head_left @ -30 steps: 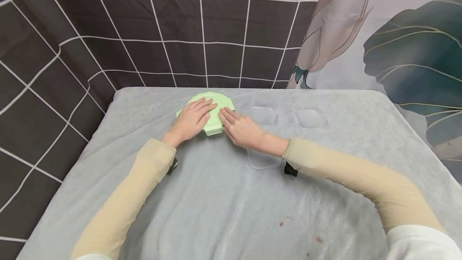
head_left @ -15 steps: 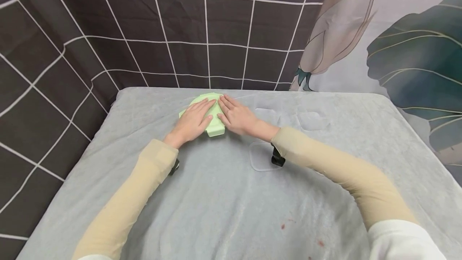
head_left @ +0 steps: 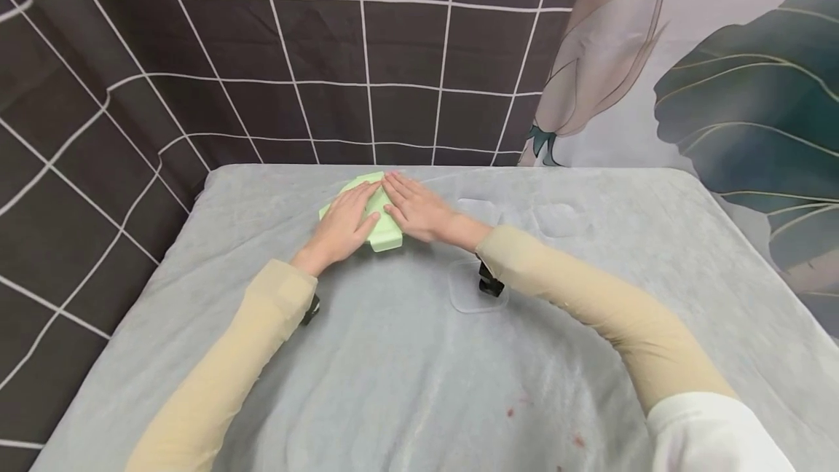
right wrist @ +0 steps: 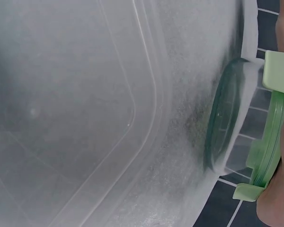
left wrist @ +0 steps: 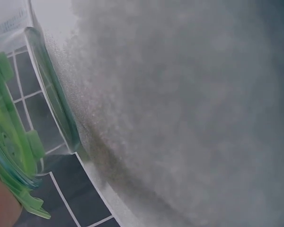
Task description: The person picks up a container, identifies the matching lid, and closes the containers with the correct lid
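Note:
A light green snap lid (head_left: 379, 204) with side flaps sits on a round clear glass food container, near the far edge of the cloth-covered table. My left hand (head_left: 342, 223) lies with extended fingers over the lid's left side. Over its right side rests my right hand (head_left: 421, 211), fingers also straight, the two hands' fingertips nearly meeting. In the left wrist view the glass wall (left wrist: 54, 94) shows below the green lid (left wrist: 12, 132). From the right wrist, one flap (right wrist: 248, 192) sticks outward from the lid rim, above the glass container (right wrist: 227, 118). The hands hide much of the lid top.
Right of the hands stand two clear containers (head_left: 557, 220) at the back, one partly behind the right hand. A clear square piece (head_left: 462, 297) lies nearer, under the right wrist's black camera. Grey cloth (head_left: 367, 370) covers the table; a dark grid curtain (head_left: 328, 42) hangs behind.
My right hand has moved left and farther back, from the lid's right edge onto its top, fingertips now close to the left hand's. The left hand stays on the lid.

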A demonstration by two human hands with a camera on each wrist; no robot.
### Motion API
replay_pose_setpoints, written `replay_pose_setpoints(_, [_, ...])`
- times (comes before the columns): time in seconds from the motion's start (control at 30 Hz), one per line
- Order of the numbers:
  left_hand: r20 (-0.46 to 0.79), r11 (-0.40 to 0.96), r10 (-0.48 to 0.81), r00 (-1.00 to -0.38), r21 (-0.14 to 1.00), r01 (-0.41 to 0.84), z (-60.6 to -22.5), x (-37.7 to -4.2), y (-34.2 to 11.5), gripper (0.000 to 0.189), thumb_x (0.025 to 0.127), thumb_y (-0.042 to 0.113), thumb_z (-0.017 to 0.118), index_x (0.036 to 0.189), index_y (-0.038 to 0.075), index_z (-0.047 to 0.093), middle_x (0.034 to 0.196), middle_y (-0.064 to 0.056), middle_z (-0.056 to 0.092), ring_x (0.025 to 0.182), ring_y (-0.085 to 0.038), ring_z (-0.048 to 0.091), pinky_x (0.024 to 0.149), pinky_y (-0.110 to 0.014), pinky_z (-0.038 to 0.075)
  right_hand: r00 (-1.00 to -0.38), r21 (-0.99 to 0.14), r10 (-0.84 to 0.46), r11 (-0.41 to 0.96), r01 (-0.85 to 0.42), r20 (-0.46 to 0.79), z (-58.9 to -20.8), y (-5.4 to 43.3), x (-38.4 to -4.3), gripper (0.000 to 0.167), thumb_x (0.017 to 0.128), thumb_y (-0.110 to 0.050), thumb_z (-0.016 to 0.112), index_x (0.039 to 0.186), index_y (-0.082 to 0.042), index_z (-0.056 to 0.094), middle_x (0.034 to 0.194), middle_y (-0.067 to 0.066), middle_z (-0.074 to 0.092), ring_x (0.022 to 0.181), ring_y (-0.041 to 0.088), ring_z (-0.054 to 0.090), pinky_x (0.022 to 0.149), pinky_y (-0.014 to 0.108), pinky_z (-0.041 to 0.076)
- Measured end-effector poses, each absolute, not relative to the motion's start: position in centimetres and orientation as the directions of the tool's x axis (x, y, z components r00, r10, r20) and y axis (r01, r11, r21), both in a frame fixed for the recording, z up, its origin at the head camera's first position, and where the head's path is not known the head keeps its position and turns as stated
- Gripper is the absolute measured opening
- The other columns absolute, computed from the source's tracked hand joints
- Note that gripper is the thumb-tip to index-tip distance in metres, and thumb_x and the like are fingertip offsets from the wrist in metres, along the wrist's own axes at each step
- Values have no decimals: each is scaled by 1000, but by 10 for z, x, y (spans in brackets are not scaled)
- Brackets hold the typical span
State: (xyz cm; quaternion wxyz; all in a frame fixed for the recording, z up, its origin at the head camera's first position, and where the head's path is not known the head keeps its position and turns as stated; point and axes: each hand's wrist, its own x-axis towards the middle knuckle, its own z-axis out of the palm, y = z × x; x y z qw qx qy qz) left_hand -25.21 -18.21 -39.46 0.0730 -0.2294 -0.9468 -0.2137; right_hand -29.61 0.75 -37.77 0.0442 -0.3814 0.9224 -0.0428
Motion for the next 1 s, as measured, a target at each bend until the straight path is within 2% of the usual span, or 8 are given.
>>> replay_pose_setpoints(0.23, [223, 832, 255, -941, 445, 331, -392, -241, -177, 63, 99, 35, 46, 147, -2, 30, 152, -20, 34, 147, -35, 19, 122, -48, 15, -711, -105, -701, 712, -694, -52, -379, 5, -295, 60, 104, -37, 18, 154, -4, 7, 162, 9, 4, 151, 22, 1, 124, 36, 5])
replay_pose_setpoints(0.33, [237, 846, 170, -956, 462, 265, -392, -236, -174, 68, 97, 39, 50, 145, -6, 31, 149, -24, 37, 145, -37, 22, 121, -48, 17, -722, -104, -690, 722, -684, -47, -379, 6, -293, 60, 104, -36, 18, 154, -5, 7, 162, 9, 4, 151, 22, 1, 124, 35, 5])
replay_pose_setpoints(0.47, [314, 864, 68, -947, 457, 213, -393, -233, -171, 76, 90, 43, 60, 140, -10, 39, 140, -26, 46, 132, -38, 37, 115, -46, 29, -737, -85, -674, 738, -669, -48, -378, 7, -291, 60, 104, -36, 17, 154, -4, 7, 162, 10, 4, 151, 23, 1, 124, 34, 5])
replay_pose_setpoints(0.57, [338, 878, 8, -941, 447, 168, -390, -230, -170, 80, 85, 46, 65, 137, -12, 43, 133, -26, 49, 123, -37, 42, 107, -45, 36, -742, -78, -669, 743, -665, -49, -379, 6, -289, 60, 104, -36, 16, 154, -3, 6, 162, 11, 3, 151, 24, 1, 124, 34, 4])
replay_pose_setpoints(0.77, [267, 908, -66, -961, 415, 53, -377, -222, -167, 88, 81, 53, 66, 133, -15, 45, 126, -28, 49, 116, -38, 42, 97, -47, 41, -755, -57, -655, 755, -653, -34, -381, 4, -287, 60, 104, -34, 16, 154, -2, 7, 162, 11, 3, 151, 24, 2, 124, 34, 5])
replay_pose_setpoints(1.0, [169, 914, -125, -978, 404, -47, -367, -219, -164, 91, 82, 56, 66, 131, -18, 44, 126, -31, 47, 118, -40, 43, 100, -48, 42, -768, -60, -639, 769, -637, -37, -380, 4, -285, 59, 104, -33, 17, 153, -2, 7, 162, 10, 3, 151, 23, 2, 124, 34, 5])
